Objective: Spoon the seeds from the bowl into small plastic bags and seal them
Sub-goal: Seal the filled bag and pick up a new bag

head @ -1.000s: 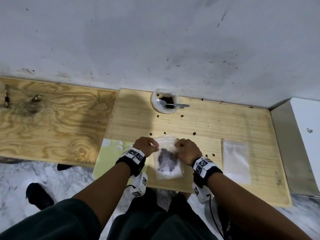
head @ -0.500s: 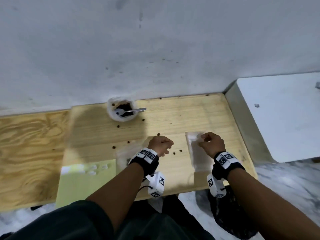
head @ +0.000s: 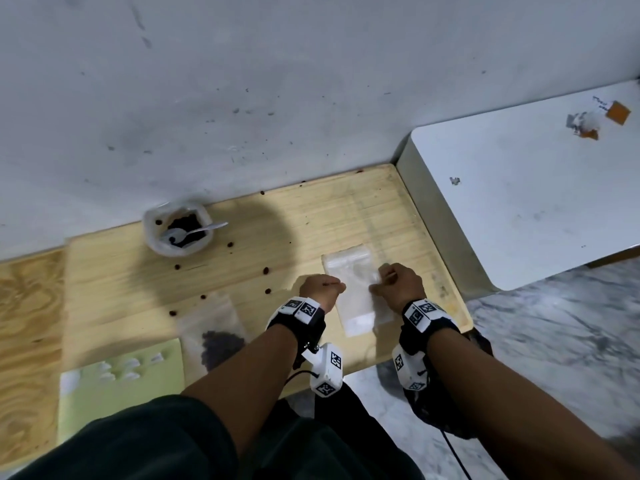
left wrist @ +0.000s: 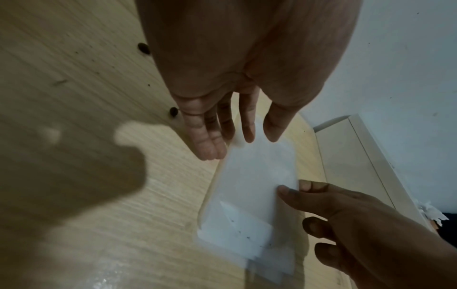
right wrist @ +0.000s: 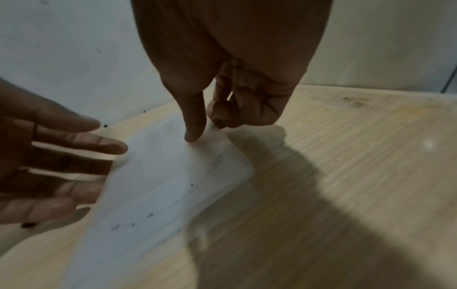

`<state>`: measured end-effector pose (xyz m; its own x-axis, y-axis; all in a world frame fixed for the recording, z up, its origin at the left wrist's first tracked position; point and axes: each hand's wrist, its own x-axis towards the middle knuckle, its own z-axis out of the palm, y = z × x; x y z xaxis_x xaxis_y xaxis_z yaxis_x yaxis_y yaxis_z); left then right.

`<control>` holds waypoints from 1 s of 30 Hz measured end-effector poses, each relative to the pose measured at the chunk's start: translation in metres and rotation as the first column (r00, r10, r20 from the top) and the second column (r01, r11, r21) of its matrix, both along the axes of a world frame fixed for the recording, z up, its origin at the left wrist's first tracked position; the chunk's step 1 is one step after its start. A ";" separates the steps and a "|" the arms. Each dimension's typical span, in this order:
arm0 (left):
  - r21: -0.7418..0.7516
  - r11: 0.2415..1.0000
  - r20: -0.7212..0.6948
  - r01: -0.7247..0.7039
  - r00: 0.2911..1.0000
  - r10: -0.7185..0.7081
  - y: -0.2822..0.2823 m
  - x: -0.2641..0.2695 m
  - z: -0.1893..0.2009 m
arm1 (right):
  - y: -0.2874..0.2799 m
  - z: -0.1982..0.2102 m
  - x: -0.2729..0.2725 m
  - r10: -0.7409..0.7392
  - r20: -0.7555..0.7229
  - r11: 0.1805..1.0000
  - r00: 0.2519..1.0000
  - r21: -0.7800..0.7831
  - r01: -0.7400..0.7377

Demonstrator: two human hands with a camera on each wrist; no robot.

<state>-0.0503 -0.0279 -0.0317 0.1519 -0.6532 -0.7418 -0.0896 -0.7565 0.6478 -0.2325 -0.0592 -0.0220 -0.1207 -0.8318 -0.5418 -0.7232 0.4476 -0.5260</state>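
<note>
While the right hand (head: 398,284) pinches the right edge of an empty plastic bag (head: 353,289) between thumb and a curled finger, the bag is seen lying flat on the pale wooden board (head: 294,230), toward its right end. From the right wrist view the thumb (right wrist: 195,125) is pressed down on the bag's upper face and the other fingers are folded beneath it. The left hand (head: 320,289) is placed at the bag's left edge — its fingers (left wrist: 210,144) are stretched out straight and slightly apart, with nothing gripped; whether their tips touch the plastic cannot be told. A few dark specks are seen on the bag's surface in both wrist views.

A filled bag (head: 216,332) holding a dark heap of seeds is laid near the left forearm, at the near edge of the board. At the far left, against the wall, a white bowl (head: 156,240) is set — dark seeds (head: 183,221) remain in it, and a spoon (head: 194,232) is rested inside with its handle pointing right over the rim. Loose seeds (head: 266,270) are scattered over the board between bowl and bags. A green sheet (head: 104,393) is laid at the near left corner, and a white table (head: 519,188) is stood to the right of the board.
</note>
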 end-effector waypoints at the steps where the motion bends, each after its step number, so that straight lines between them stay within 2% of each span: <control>1: 0.001 1.000 -0.005 -0.003 1.000 0.003 0.000 0.001 0.000 | -0.001 0.000 -0.001 -0.003 0.002 1.000 1.000 -0.008 0.003; 8: -0.006 1.000 -0.007 0.011 1.000 -0.012 0.001 0.005 0.002 | -0.003 0.001 -0.007 -0.040 -0.002 0.997 0.999 -0.069 0.040; 10: -0.025 0.999 0.013 0.033 0.999 -0.033 0.002 0.007 0.003 | -0.002 0.004 -0.007 -0.083 0.049 0.992 0.995 -0.094 0.088; 13: -0.090 0.995 0.059 0.042 0.998 -0.037 0.002 0.009 0.007 | -0.005 0.012 -0.007 -0.116 0.262 0.983 0.958 -0.111 0.149; 16: -0.187 0.982 0.024 -0.041 0.999 0.047 0.001 0.015 0.017 | -0.007 0.026 -0.003 -0.179 0.481 0.980 0.858 0.010 0.198; 20: -0.277 0.959 0.035 -0.065 0.996 0.077 -0.002 0.035 0.032 | -0.010 0.034 0.008 -0.087 0.497 0.993 0.863 0.115 0.034; 22: -0.328 0.944 0.115 -0.027 0.991 0.068 -0.003 0.049 0.037 | -0.011 0.039 0.025 -0.021 0.490 0.990 0.871 0.133 -0.051; 25: -0.355 0.931 0.254 0.082 0.967 0.012 -0.001 0.073 0.046 | -0.019 0.043 0.053 0.200 0.340 0.980 0.919 -0.070 -0.187; 27: -0.358 0.914 0.336 0.190 0.940 -0.064 0.004 0.090 0.053 | -0.025 0.049 0.074 0.290 0.299 0.954 0.909 -0.170 -0.249; 30: -0.378 0.884 0.398 0.274 0.910 -0.112 0.011 0.115 0.062 | -0.030 0.059 0.109 0.447 0.233 0.895 0.864 -0.115 -0.432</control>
<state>0.0647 -0.0174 0.0300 0.1886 -0.9310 -0.3125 -0.4897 -0.3650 0.7918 -0.1235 -0.0895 0.0374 0.3954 -0.7975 -0.4557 -0.6814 0.0780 -0.7278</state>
